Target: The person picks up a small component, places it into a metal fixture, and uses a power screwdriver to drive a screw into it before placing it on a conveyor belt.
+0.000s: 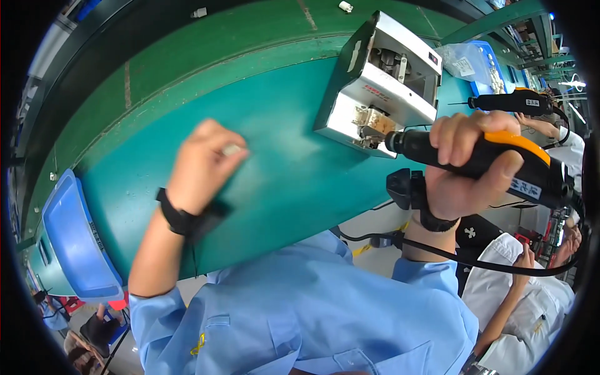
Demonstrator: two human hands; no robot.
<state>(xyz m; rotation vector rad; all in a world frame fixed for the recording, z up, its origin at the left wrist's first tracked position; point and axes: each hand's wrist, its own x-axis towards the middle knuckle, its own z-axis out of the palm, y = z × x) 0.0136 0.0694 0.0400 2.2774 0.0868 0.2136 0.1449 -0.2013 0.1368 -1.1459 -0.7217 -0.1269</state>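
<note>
My left hand (203,159) is over the left half of the green table mat, its thumb and fingers pinched on a small white part (231,150). Most of that part is covered by the fingertips. My right hand (469,153) wraps round a black and orange electric screwdriver (431,147), which lies nearly level with its tip toward the left. The tip is at the front of a silver and black screw feeder (400,87); whether it touches cannot be made out.
A blue tray (72,234) sits at the table's left end. Beyond the feeder are a clear plastic bag (459,59) and a blue bin (484,50) with white parts. A second electric screwdriver (509,102) is at the right. A black cable (481,265) loops past my right arm. Co-workers sit at the right.
</note>
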